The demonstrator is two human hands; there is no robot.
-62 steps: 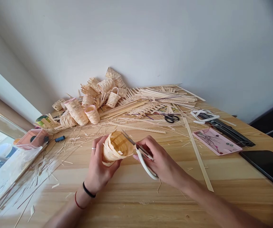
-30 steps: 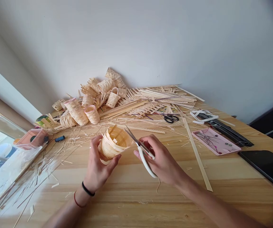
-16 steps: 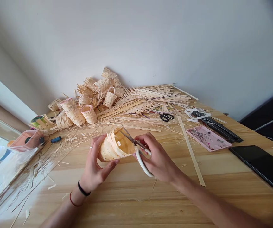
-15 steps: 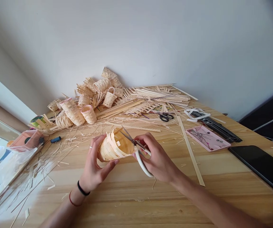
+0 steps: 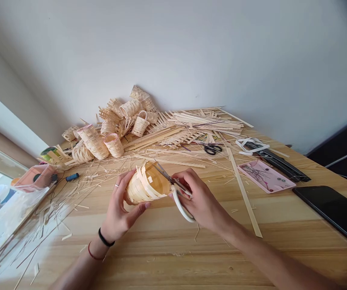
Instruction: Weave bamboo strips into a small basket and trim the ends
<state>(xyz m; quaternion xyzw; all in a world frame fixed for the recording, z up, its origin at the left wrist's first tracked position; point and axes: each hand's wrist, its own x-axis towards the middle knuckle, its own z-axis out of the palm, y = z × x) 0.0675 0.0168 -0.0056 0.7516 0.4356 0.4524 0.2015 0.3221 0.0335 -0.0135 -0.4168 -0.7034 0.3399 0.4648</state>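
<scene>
Head view: the left hand (image 5: 118, 206) has its grip closed around a woven bamboo basket (image 5: 145, 185), thumb along the underside, and the basket now lies tipped on its side, where a second earlier it stood nearly upright, with its open mouth turned toward the right hand. The right hand (image 5: 199, 197) holds white-handled scissors (image 5: 179, 207) in a narrow grip, blades at the basket's rim; whether they bite a strip cannot be told. The basket sits above the middle of the table (image 5: 161, 257), nearer its front edge than the heap of small baskets (image 5: 93, 141).
</scene>
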